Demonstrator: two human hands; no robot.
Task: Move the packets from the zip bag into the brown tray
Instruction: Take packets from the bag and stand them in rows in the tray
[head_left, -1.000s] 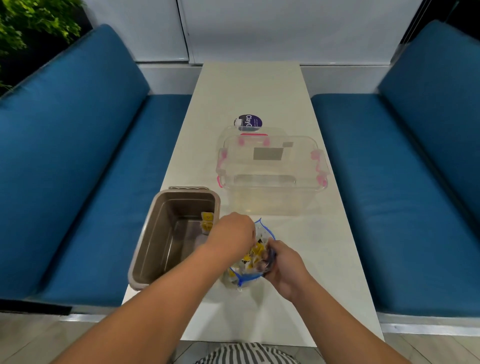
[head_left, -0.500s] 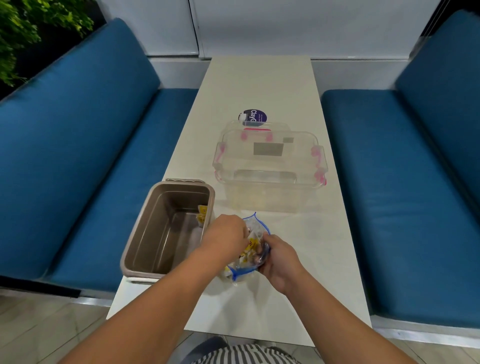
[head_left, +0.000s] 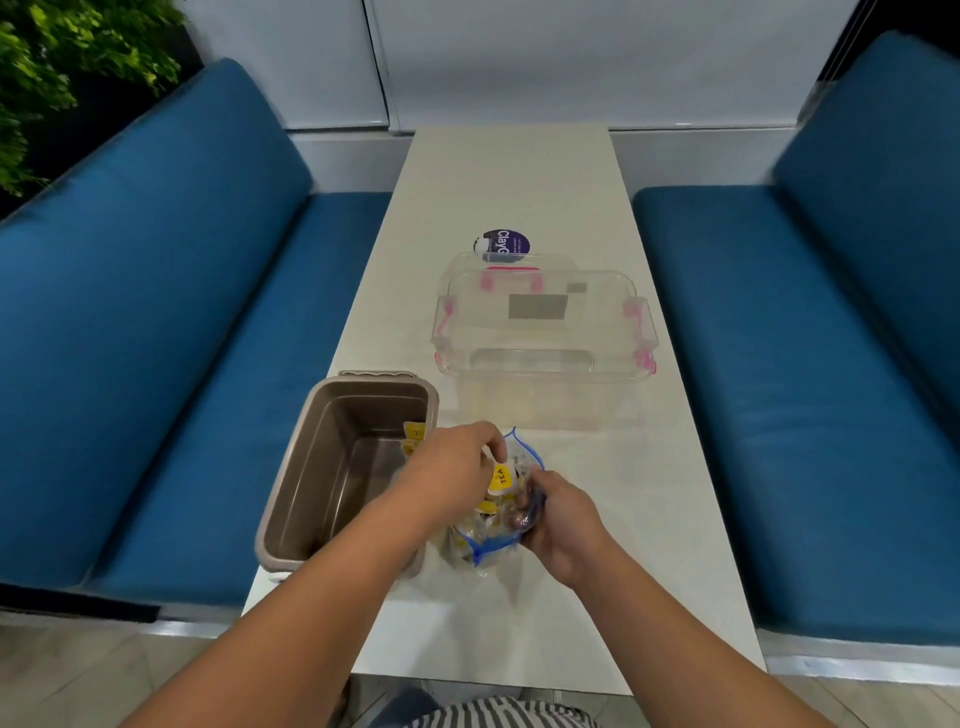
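Our left hand (head_left: 457, 467) pinches one yellow-labelled packet (head_left: 501, 478) at the mouth of the zip bag (head_left: 498, 525), which sits on the counter (head_left: 519, 182) just right of the brown tray (head_left: 291, 483). Our right hand (head_left: 558, 512) grips the side of the bag away from the tray, fingers curled round the plastic.

We judge the job only begun. Against the tray's right wall lie the moved packets (head_left: 414, 436) — two that we can make out, perhaps more hidden behind our left hand — and the rest of the tray floor shows bare. The bag holds a crowded heap, too jumbled to count, so most of the work is left.

By count: one zip bag, one brown tray, one packet in hand. Beyond the tray and to its right stands one clear latched storage box (head_left: 545, 332), and farther off one purple round tub (head_left: 501, 243).
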